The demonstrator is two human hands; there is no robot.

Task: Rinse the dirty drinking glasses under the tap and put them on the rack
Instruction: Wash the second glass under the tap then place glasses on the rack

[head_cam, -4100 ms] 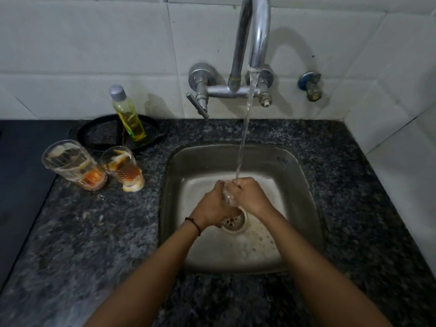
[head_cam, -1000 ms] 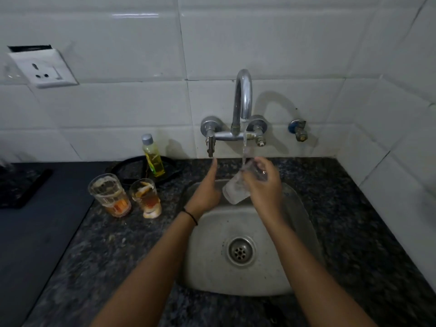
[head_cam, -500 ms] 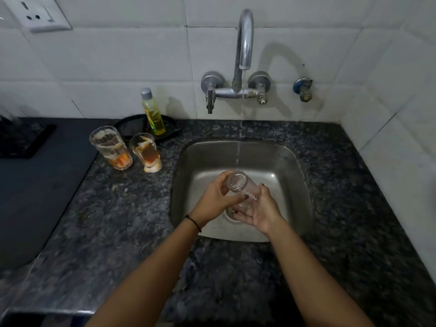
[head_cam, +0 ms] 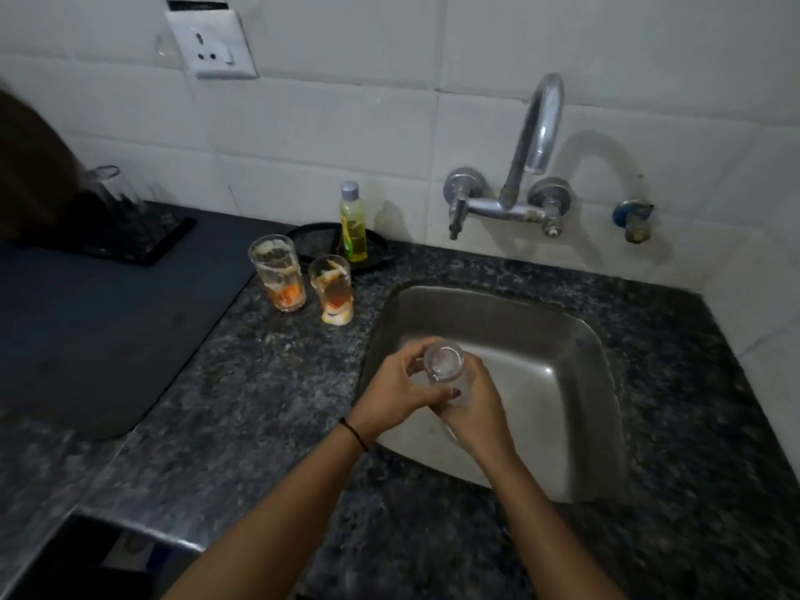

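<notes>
Both hands hold one clear rinsed glass (head_cam: 444, 366) upside down over the left part of the steel sink (head_cam: 541, 352). My left hand (head_cam: 396, 394) grips it from the left and my right hand (head_cam: 476, 409) wraps it from the right. Two dirty glasses with orange residue (head_cam: 279, 275) (head_cam: 332, 292) stand on the granite counter left of the sink. The tap (head_cam: 534, 136) on the tiled wall runs no water. A dark rack (head_cam: 130, 236) at the far left holds an upturned clear glass (head_cam: 114, 188).
A yellow liquid bottle (head_cam: 353, 225) stands on a black round tray (head_cam: 316, 244) behind the dirty glasses. A dark mat (head_cam: 86, 322) covers the counter's left part. A wall socket (head_cam: 210, 45) sits above. A second valve (head_cam: 632, 218) is right of the tap.
The water has stopped. Both hands brought the glass down from the spout, turned it upside down and moved it toward the sink's left edge. My view has swung left, showing the rack.
</notes>
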